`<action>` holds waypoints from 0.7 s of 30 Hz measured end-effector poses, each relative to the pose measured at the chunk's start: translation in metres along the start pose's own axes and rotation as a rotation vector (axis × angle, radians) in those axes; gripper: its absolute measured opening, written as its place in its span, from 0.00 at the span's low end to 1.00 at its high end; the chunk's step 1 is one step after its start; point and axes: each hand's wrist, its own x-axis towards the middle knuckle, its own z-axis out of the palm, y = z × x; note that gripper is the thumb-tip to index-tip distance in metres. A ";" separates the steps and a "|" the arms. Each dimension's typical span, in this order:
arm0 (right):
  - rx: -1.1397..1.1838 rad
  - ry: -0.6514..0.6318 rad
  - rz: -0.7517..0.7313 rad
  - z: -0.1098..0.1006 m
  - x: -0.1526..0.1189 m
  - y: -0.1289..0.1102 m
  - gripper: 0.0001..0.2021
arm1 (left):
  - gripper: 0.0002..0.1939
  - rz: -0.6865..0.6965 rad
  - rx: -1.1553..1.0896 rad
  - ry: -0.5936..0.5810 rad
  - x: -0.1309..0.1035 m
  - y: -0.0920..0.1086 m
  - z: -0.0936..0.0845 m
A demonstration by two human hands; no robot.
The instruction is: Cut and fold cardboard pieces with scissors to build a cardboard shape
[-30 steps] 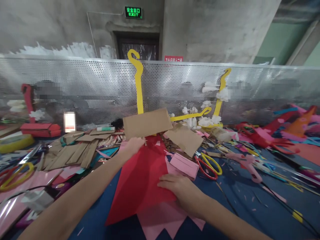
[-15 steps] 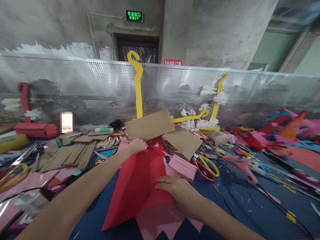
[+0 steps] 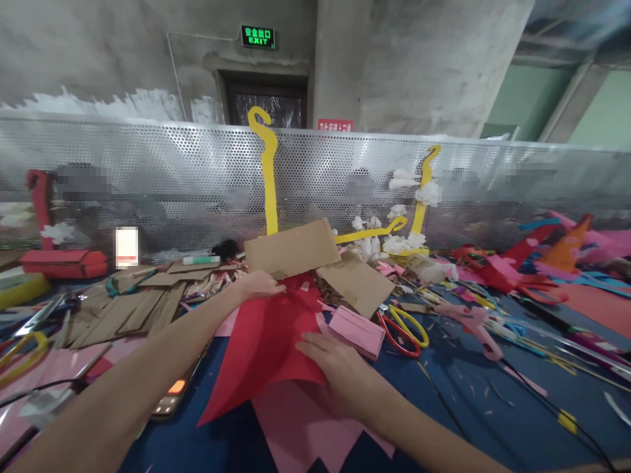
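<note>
A sheet of red paper (image 3: 269, 348) is slightly curved over pink paper (image 3: 305, 420) that has a zigzag near edge. My left hand (image 3: 259, 286) is closed on the far left part of the red sheet, its fingertips partly hidden. At the right edge, my right hand (image 3: 335, 364) grips the same sheet, fingers on top and thumb out of sight. Just beyond my left hand, a brown cardboard piece (image 3: 293, 249) leans at a tilt. A second cardboard piece (image 3: 355, 281) lies right of it. Folded pink paper (image 3: 355, 334) sits beside my right hand.
Red-and-yellow-handled scissors (image 3: 404, 332) and a pink glue gun (image 3: 473, 325) with its cord lie to the right. Cardboard strips (image 3: 133, 312) are piled on the left. A phone (image 3: 170, 397) is partly under my left arm. Yellow swan-neck shapes (image 3: 269, 177) stand before a perforated metal barrier (image 3: 197, 157).
The red sheet's near edge has drawn back and lifted, baring more pink paper. My right hand has moved slightly left with it. The phone now shows beside my left forearm.
</note>
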 end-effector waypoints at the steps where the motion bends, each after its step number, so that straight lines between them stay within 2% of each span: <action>1: -0.009 0.010 0.001 0.003 0.004 0.002 0.34 | 0.10 -0.013 0.003 0.001 0.000 -0.002 -0.004; 7: -0.054 -0.066 0.088 0.018 0.042 0.015 0.35 | 0.13 -0.088 0.020 0.006 -0.002 -0.010 -0.025; 14: 0.021 -0.009 0.106 0.017 0.092 0.025 0.30 | 0.15 -0.088 0.040 -0.001 0.000 -0.004 -0.029; 17: 0.067 0.029 0.109 0.013 0.100 0.029 0.23 | 0.17 -0.090 0.048 0.007 -0.002 -0.003 -0.031; 21: 0.107 0.092 0.122 0.011 0.092 0.030 0.20 | 0.17 -0.096 0.052 0.016 -0.005 -0.004 -0.030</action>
